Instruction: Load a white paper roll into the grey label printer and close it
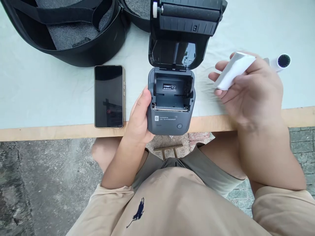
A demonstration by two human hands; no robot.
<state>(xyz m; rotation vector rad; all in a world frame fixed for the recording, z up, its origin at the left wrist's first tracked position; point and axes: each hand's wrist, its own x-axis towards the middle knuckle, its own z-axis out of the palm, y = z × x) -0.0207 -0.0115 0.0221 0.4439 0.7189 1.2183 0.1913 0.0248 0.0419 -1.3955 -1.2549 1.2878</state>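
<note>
My left hand (pixel 140 116) grips the left side of a dark grey label printer (pixel 169 123) at the table's front edge. The printer's lid (pixel 177 49) is flipped up and back, and its paper bay shows no roll inside. To the right, my right hand (pixel 248 88) holds a small white folded piece of paper (pixel 235 70) between thumb and fingers. That hand is slightly blurred and apart from the printer. Beyond its back lies a white roll (pixel 280 62) with a dark end, partly hidden by the hand.
A smartphone (pixel 109 96) with a dark screen lies left of the printer. At the back left stands an open black zippered case (pixel 98 49) with grey foam inside. The table has a pale cloth (pixel 49 95) and a wooden front edge (pixel 49 132).
</note>
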